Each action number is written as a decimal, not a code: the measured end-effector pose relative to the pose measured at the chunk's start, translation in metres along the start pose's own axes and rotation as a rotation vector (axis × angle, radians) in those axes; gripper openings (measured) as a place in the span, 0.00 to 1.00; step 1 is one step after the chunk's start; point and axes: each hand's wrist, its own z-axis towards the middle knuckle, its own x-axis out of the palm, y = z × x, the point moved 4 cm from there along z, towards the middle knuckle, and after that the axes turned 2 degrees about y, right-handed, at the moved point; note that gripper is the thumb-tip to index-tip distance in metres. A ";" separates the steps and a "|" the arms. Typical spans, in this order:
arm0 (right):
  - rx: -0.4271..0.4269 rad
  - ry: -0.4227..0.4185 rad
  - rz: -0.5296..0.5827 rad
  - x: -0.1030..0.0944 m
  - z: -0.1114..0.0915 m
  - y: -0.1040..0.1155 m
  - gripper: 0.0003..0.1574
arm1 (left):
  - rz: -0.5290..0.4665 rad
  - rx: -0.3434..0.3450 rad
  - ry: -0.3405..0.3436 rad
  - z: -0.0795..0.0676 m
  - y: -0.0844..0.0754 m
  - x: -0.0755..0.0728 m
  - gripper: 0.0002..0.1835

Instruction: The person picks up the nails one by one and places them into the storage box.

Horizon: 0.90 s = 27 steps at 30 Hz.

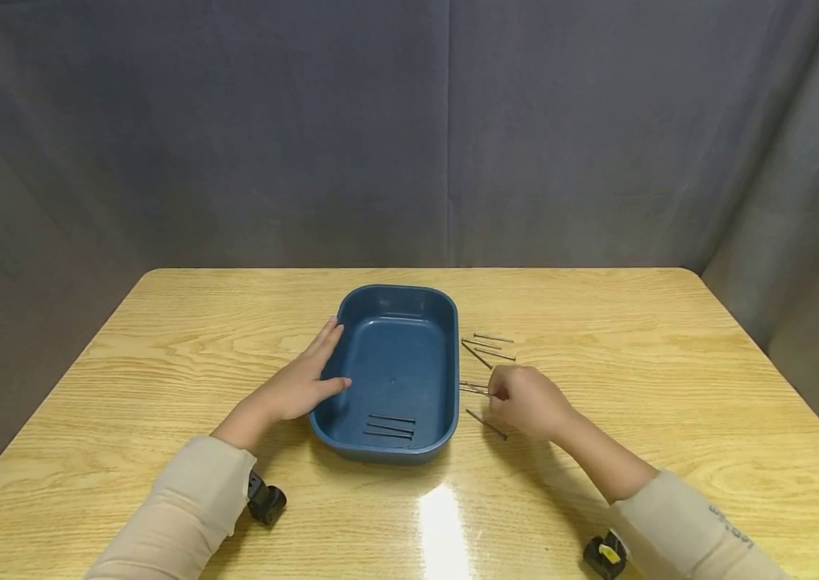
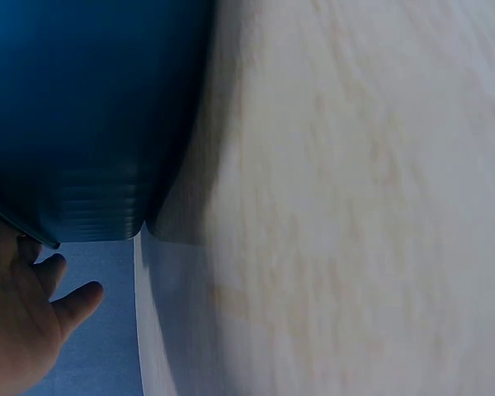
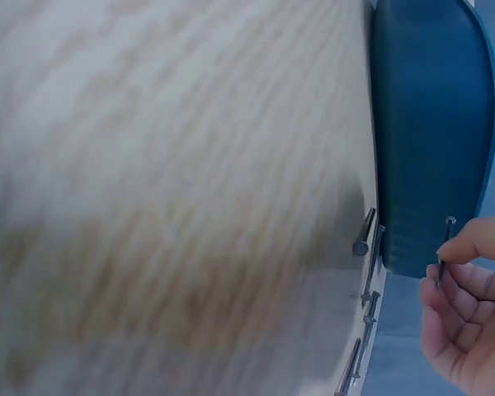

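A blue plastic tub (image 1: 395, 354) stands on the table, with a few nails (image 1: 391, 418) lying side by side at its near end. My left hand (image 1: 300, 383) rests on the tub's left rim, fingers extended and thumb over the inside. In the left wrist view, that hand (image 2: 21, 318) shows beside the tub's edge (image 2: 99, 198). To the right of the tub, my right hand (image 1: 528, 399) is low over the table. The right wrist view shows it pinching a nail (image 3: 447, 243) between thumb and finger, against the tub's blue side (image 3: 433, 124).
Several loose nails (image 1: 494, 354) lie on the table right of the tub, beyond my right hand. Another nail (image 1: 486, 424) lies closer to me. A wooden table (image 1: 199, 346) spreads around, with a grey curtain (image 1: 308, 145) behind it.
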 end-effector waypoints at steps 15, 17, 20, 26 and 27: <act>0.040 -0.129 0.050 -0.010 0.001 0.002 0.03 | 0.008 -0.007 0.004 0.000 -0.001 0.000 0.42; 0.022 -0.154 0.054 -0.011 0.002 0.004 0.03 | 0.008 -0.008 0.003 0.000 -0.001 0.000 0.42; -0.006 -0.183 0.061 -0.013 0.004 0.008 0.03 | 0.003 -0.009 0.002 0.000 -0.001 0.000 0.42; -0.049 -0.196 0.095 -0.017 0.008 0.021 0.02 | -0.001 -0.015 0.004 0.000 -0.002 -0.001 0.42; -0.064 -0.199 0.095 -0.017 0.008 0.023 0.02 | -0.001 -0.017 0.006 0.000 -0.002 0.000 0.42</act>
